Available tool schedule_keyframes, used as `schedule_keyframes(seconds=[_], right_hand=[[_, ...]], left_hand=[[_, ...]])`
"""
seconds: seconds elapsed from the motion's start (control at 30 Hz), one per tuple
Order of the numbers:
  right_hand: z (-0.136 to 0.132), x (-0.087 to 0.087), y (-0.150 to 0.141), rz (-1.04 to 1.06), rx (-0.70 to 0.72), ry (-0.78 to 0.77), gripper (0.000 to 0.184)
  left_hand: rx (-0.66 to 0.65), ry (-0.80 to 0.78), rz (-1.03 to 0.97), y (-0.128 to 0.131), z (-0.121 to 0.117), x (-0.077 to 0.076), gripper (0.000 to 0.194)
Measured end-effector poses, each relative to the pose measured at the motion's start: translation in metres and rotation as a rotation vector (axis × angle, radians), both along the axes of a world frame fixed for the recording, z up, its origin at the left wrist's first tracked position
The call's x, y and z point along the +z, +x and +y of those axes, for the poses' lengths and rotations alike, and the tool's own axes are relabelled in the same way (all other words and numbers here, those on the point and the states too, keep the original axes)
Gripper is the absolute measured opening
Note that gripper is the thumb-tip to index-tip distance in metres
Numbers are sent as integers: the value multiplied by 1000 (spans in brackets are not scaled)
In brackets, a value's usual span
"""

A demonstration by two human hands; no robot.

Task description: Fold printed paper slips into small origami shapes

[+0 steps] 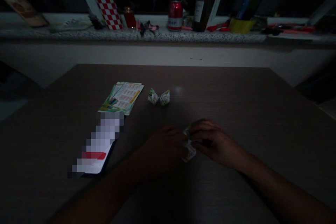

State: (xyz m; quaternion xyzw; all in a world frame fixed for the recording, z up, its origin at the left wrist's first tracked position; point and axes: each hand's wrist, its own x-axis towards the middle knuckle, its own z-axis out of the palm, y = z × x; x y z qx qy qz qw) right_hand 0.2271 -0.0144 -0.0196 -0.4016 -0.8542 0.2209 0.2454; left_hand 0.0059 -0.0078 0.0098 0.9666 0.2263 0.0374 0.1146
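Note:
The scene is dim. My left hand (164, 147) and my right hand (212, 140) meet over a small piece of printed paper (189, 148) lying on the dark wooden table (236, 94). Both hands have their fingers curled and pinched on the paper, which shows between them, partly folded. Farther back on the table stand two small folded paper shapes (159, 97), side by side. To their left lies a stack of printed leaflets (122, 97).
A phone (97, 147) with a lit, blurred screen lies left of my left forearm. Behind the table, a stone ledge (131, 35) carries a red can (175, 15), a dark bottle (203, 7), a red-and-white checked container (106, 5) and assorted small items.

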Motion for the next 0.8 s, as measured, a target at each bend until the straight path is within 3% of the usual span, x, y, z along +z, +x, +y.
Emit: schedule_keyframes(seconds=[0.4, 0.8], right_hand=[[-3, 0, 0, -42, -57, -32, 24], [-4, 0, 0, -21, -59, -41, 26]], left_hand=[[31, -13, -1, -6, 1, 3, 16], [351, -201, 22, 3, 3, -2, 27]])
